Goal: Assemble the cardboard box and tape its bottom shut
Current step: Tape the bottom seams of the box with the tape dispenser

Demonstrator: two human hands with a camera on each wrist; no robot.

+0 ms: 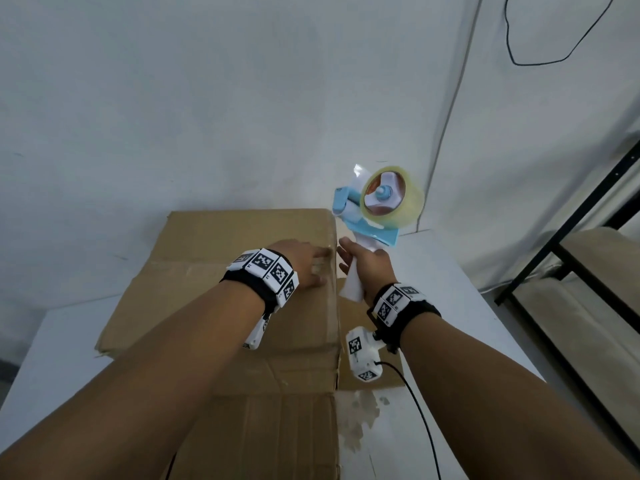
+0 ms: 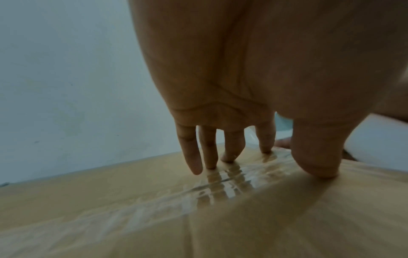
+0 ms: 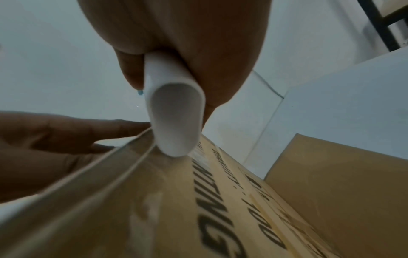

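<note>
A brown cardboard box (image 1: 242, 306) stands on the white table, bottom side up, with clear tape (image 2: 220, 185) along its seam. My left hand (image 1: 308, 265) lies flat near the box's right edge, its straight fingers (image 2: 192, 157) pressing the tape down. My right hand (image 1: 367, 268) grips the white handle (image 3: 174, 111) of a blue tape dispenser (image 1: 367, 216), raised just past the box's right edge. A roll of clear tape (image 1: 391, 195) sits on it. Printed letters show on the box's side (image 3: 220, 200).
The white table (image 1: 450, 323) extends right of the box, with an open flap (image 3: 342, 183) lying on it. A white wall (image 1: 207, 98) backs the table. A black metal shelf frame (image 1: 571, 254) stands at the right. A black cable (image 1: 419, 410) trails from my right wrist.
</note>
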